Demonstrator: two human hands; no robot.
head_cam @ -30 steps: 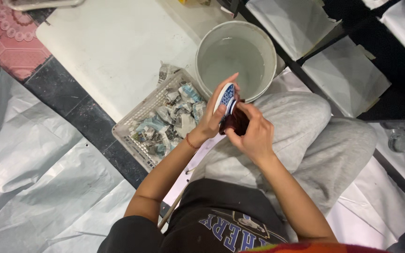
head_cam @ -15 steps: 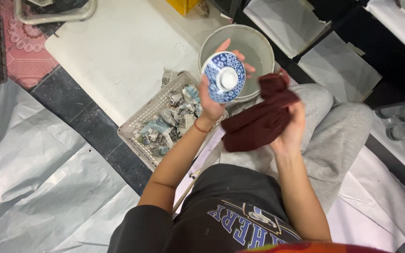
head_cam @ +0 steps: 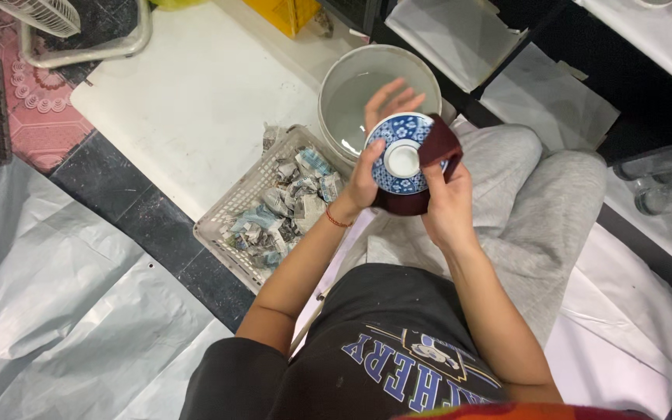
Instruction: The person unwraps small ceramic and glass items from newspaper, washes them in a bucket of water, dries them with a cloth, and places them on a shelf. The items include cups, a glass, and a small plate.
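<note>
While the left hand (head_cam: 369, 175) gripped the blue-and-white bowl (head_cam: 400, 155) upturned, the right hand (head_cam: 446, 204), directly beside it, clasped a maroon cloth (head_cam: 439, 144) against its rim.

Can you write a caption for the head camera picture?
Left hand holds a blue-and-white bowl while right hand presses a dark red cloth on it.

1. Blue-and-white bowl (head_cam: 400, 162): small, floral-patterned, turned bottom-up so its white foot ring faces the camera, held in the air just beside the bucket's rim.
2. Dark red cloth (head_cam: 437, 148): crumpled, wrapped around the bowl's right and lower edges, touching it.
</note>
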